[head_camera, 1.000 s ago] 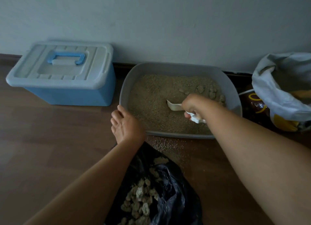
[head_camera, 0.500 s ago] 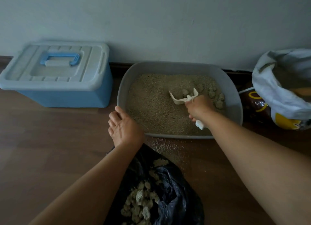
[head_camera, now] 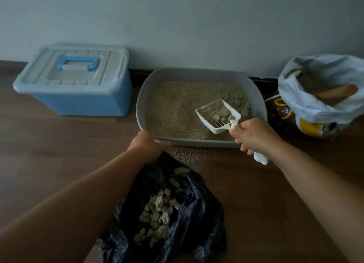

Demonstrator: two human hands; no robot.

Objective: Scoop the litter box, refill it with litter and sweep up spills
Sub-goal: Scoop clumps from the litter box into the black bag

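Well, the risk now is the carry: the scoop [head_camera: 209, 109], loaded with clumps [head_camera: 221, 117] and tilted above the litter box [head_camera: 197, 143], could shed grit onto the floor [head_camera: 59, 154] on its way to the black bag [head_camera: 194, 201] (some spilled litter [head_camera: 187, 156] lies there already). The right hand [head_camera: 254, 137] clenches its handle, wrist cocked; the left hand [head_camera: 146, 147] seems to clasp the box's near rim.
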